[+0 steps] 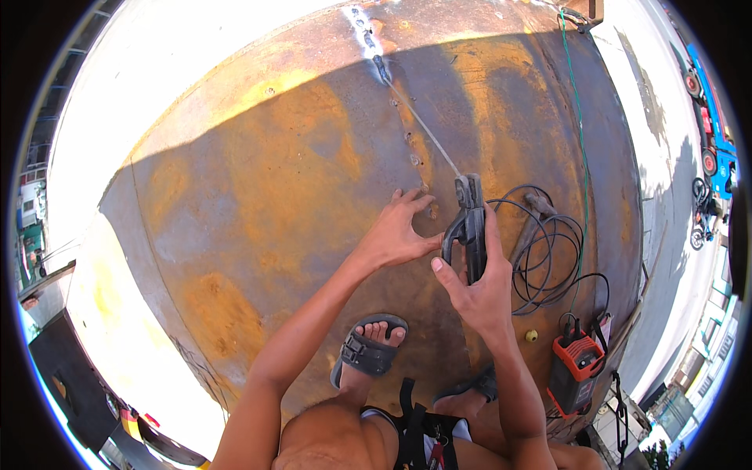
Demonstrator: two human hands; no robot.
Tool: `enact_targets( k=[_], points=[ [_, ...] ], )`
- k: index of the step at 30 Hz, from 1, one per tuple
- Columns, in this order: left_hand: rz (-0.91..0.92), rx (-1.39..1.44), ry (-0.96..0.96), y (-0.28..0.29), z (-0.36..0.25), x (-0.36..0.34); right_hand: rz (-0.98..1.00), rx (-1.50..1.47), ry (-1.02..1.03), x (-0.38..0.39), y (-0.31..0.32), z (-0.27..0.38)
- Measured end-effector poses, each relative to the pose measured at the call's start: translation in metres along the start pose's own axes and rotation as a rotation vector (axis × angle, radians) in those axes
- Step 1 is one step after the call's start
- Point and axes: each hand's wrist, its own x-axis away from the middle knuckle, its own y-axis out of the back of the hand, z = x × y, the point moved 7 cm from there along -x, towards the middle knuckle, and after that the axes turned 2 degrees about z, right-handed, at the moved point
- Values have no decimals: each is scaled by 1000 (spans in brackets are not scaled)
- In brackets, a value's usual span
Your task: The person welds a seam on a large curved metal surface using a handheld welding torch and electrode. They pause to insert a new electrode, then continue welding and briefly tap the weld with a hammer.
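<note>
My right hand [484,296] is wrapped round a black welding electrode holder [472,223], its thumb beside the loop-shaped lever. A thin grey welding rod [427,129] sticks out of the holder's jaws toward the far side. Its far end reaches the near end of a weld seam [368,45], which is dark with whitish edges. My left hand [401,229] is held with fingers spread, left of the holder. Its thumb tip comes up to the lever; whether it touches I cannot tell. Both hands are over a rusty, curved metal plate [298,172].
A coiled black cable [540,270] lies right of the holder. A red and black welding machine [576,368] stands at the lower right, near a small yellow round thing [532,336]. A green line [580,125] runs along the right side. My sandalled foot [372,345] rests on the plate.
</note>
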Motion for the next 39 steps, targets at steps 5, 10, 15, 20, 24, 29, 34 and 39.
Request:
enact_targets(
  k=[5,10,15,20,24,29,34,39],
  points=[
    [-1,25,9,1,2,-1,-4,6,10,-3,-2,10],
    [-7,45,15,4,0,0,11,34,3,-4,-2,10],
    [8,19,14,2,-2,1,18,46,-14,1,0,13],
    [26,3,15,0,-2,1,35,73,-37,5,2,16],
    [6,69,-32,3,-6,-2,20,68,-15,3,3,17],
    [2,95,12,3,-7,0,25,113,17,-3,2,19],
    [37,-2,40,1,-8,2,35,108,-17,4,2,15],
    [45,-7,40,0,-8,2,54,116,-63,6,3,19]
  ],
)
